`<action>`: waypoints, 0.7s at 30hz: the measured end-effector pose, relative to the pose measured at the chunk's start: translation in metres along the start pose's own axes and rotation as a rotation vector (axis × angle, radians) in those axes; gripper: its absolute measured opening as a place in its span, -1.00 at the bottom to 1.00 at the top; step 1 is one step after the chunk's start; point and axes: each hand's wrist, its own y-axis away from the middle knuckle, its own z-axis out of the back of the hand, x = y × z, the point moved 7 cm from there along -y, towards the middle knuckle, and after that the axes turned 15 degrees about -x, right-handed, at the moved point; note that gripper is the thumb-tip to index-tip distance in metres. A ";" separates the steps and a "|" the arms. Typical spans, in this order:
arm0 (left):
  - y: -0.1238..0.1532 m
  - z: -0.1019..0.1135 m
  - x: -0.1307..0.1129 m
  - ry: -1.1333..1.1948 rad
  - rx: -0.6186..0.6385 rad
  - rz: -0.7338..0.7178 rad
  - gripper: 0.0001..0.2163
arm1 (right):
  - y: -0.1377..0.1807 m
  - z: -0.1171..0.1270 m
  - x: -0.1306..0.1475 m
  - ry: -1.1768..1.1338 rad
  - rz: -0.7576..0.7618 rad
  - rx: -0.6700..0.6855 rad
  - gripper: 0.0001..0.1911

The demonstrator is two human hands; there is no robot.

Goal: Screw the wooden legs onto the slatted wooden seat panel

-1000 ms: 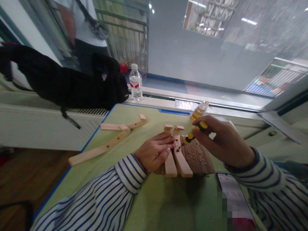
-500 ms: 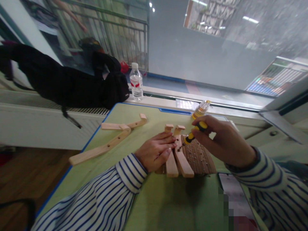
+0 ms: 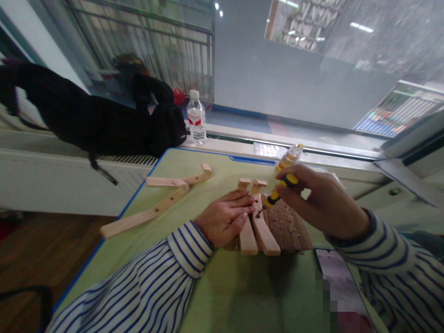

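Note:
My right hand (image 3: 321,201) is closed round a yellow-and-black screwdriver (image 3: 281,187), whose tip points down at a wooden bar (image 3: 263,229). My left hand (image 3: 225,219) presses on a second wooden bar (image 3: 247,236) beside it, fingers together near a small dark screw. Both bars lie over a slatted brown wooden panel (image 3: 289,226) on the green table (image 3: 229,286).
Two loose hooked wooden arms (image 3: 152,210) lie at the table's left. A small yellow bottle (image 3: 289,158) lies behind the screwdriver. A water bottle (image 3: 196,118) and a black bag (image 3: 93,120) sit on the window ledge. A phone (image 3: 338,282) lies at the lower right.
A person seen through the window at upper left has gone from view. My hands and the screwdriver have barely moved.

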 end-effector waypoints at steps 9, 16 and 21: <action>0.000 -0.001 -0.002 -0.001 -0.008 0.002 -0.65 | 0.000 0.002 0.003 -0.001 0.029 -0.005 -0.80; 0.000 -0.002 -0.002 0.001 -0.007 0.001 -0.65 | -0.001 0.000 0.003 -0.005 0.029 0.015 -0.81; 0.001 -0.002 -0.001 0.004 -0.014 0.001 -0.65 | -0.004 -0.001 0.008 0.001 0.051 0.035 -0.84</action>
